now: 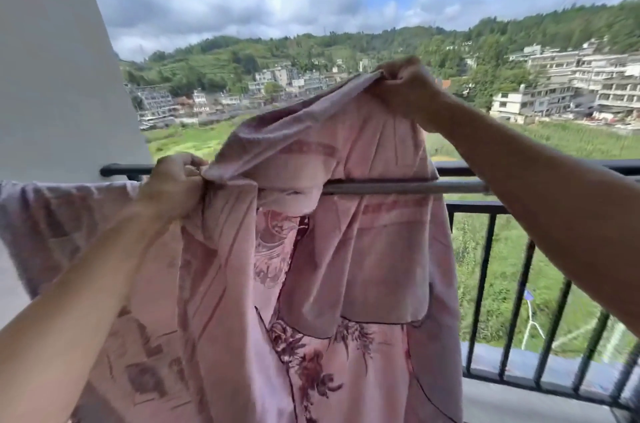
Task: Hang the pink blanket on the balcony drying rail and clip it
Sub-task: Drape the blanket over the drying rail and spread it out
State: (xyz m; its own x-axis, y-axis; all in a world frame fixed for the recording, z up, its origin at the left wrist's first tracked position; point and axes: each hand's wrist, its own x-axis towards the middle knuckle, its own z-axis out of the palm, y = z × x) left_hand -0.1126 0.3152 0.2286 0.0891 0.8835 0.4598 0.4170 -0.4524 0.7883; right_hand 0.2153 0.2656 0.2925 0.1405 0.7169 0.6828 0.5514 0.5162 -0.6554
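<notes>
The left forearm (69,318) comes in from 7 o'clock and the right forearm (554,214) from 4 o'clock, both bare and cut off by the frame.

Between them the pink blanket (346,249) fills the middle and the 6 o'clock area. It lies partly over the grey drying rail (398,187), with a bunched fold lifted above it. A white wall (52,58) stands at 10 o'clock and the black railing (519,207) runs behind the rail toward 3 o'clock.

Both hands grasp fabric. The left hand (169,187) pinches a gathered edge at rail height near 9 o'clock. The right hand (405,90) clenches the upper hem, raised toward 1 o'clock.

This looks like the spreading step, with hanging unfinished and clipping not begun. The next move probably calls for drawing the raised hem toward 3 o'clock and lowering it so the cloth straddles the rail evenly.

No clip is in view. The rail's 9 o'clock stretch is covered, and the blanket's lower edge runs out of frame. I cannot tell whether the pale cloth (52,214) at 9 o'clock belongs to the same blanket.
</notes>
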